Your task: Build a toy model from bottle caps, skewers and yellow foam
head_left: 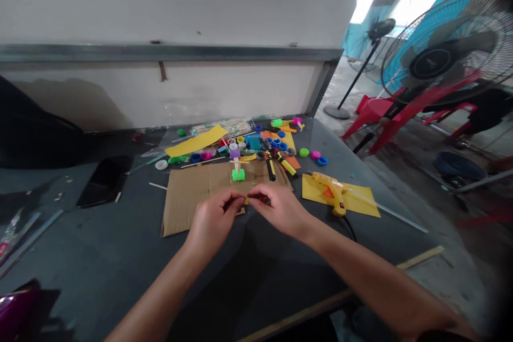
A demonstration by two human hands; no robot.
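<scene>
My left hand and my right hand meet fingertip to fingertip over the front edge of a cardboard sheet. Both are closed in a pinch on a small yellow piece, mostly hidden by the fingers; its kind is too small to make out. Just beyond them on the cardboard stands a small build with a bright green bottle cap and wooden sticks. Yellow-and-black handled pliers lie at the cardboard's right, beside a second such handle.
A yellow glue gun with a clear glue stick rests on yellow paper at right. Coloured caps and a yellow strip lie behind. A black phone is at left. A large fan stands beyond the table's right edge.
</scene>
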